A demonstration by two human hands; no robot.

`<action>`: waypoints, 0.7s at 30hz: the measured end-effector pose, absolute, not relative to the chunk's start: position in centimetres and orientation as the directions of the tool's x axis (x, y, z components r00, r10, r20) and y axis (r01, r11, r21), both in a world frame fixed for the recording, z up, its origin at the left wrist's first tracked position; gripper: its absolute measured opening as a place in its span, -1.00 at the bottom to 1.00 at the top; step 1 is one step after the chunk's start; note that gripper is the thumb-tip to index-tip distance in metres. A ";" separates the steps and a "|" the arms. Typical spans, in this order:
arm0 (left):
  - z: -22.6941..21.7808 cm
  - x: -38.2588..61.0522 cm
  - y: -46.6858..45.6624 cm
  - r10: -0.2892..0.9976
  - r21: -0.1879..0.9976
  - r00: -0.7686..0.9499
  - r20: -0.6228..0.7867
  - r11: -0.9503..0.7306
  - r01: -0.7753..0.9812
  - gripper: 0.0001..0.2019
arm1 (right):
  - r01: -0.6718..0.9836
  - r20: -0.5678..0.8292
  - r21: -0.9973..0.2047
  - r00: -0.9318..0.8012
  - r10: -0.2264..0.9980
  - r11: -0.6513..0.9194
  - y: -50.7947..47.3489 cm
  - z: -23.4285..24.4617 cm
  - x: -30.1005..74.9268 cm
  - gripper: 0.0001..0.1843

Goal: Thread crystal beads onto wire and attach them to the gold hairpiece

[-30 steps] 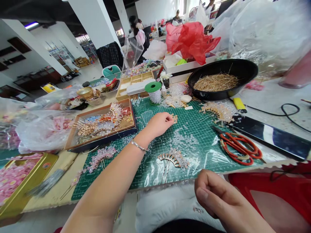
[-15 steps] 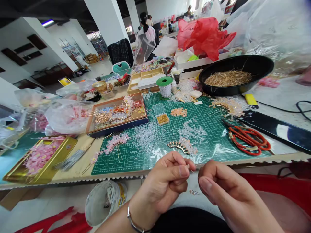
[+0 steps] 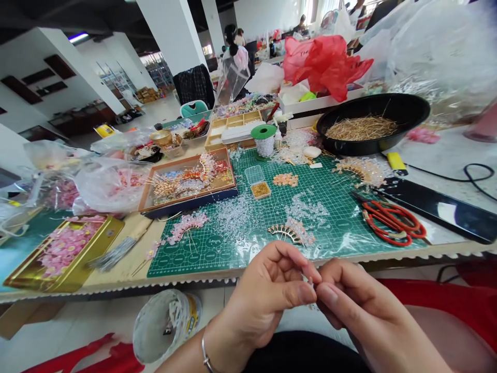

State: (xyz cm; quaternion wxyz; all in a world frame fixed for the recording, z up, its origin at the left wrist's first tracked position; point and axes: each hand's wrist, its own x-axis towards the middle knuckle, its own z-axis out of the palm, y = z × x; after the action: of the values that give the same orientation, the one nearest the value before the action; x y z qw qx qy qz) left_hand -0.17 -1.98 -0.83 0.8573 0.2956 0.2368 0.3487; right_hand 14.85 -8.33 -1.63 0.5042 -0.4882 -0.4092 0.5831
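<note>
Between fingers point(image 3: 291, 260), small beaded stem point(image 3: 309, 284) points roughly upward.

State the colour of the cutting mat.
Green with a pale grid: the cutting mat, head view.

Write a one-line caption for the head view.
Left hand and right hand pinch a tiny pale piece above a green cutting mat strewn with clear beads.
</note>
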 end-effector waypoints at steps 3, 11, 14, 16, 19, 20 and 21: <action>-0.5 -0.2 -2.0 0.760 0.744 0.634 -0.147 0.507 -0.436 -0.72 | -0.273 -0.199 -0.941 -0.032 0.979 -0.200 -8.2 -2.2 14.9 -0.55; 1.2 -0.9 -0.9 0.830 0.989 0.541 0.134 -0.143 -0.026 -0.96 | -0.348 -0.234 -0.896 -0.157 0.959 -0.276 -7.7 -2.6 15.8 -0.65; 1.6 -1.1 -0.4 0.767 0.911 0.587 0.258 -0.396 0.117 -0.95 | -0.312 -0.240 -0.907 -0.168 0.956 -0.282 -7.2 -2.5 16.1 -0.67; 1.7 -1.1 -0.1 0.727 0.874 0.610 0.314 -0.472 0.113 -0.96 | -0.268 -0.255 -0.917 -0.171 0.952 -0.294 -7.0 -2.6 16.2 -0.67; 1.6 -0.9 0.3 0.692 0.847 0.618 0.373 -0.526 0.078 -0.98 | -0.278 -0.285 -0.903 -0.180 0.941 -0.327 -6.6 -3.0 16.3 -0.64; 1.6 -0.9 0.6 0.683 0.841 0.625 0.378 -0.535 0.076 -0.97 | -0.307 -0.289 -0.892 -0.180 0.940 -0.333 -6.4 -3.3 16.3 -0.63; 1.5 -0.9 1.1 0.673 0.833 0.636 0.377 -0.546 0.084 -0.95 | -0.338 -0.292 -0.879 -0.173 0.941 -0.335 -6.2 -3.5 16.3 -0.63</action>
State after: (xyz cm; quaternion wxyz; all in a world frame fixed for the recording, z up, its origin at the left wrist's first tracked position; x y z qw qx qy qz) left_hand -0.86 1.13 1.54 0.4141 0.8042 0.2353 0.3556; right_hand 16.35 -6.22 -3.48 0.4658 -0.4432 -0.3399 0.6864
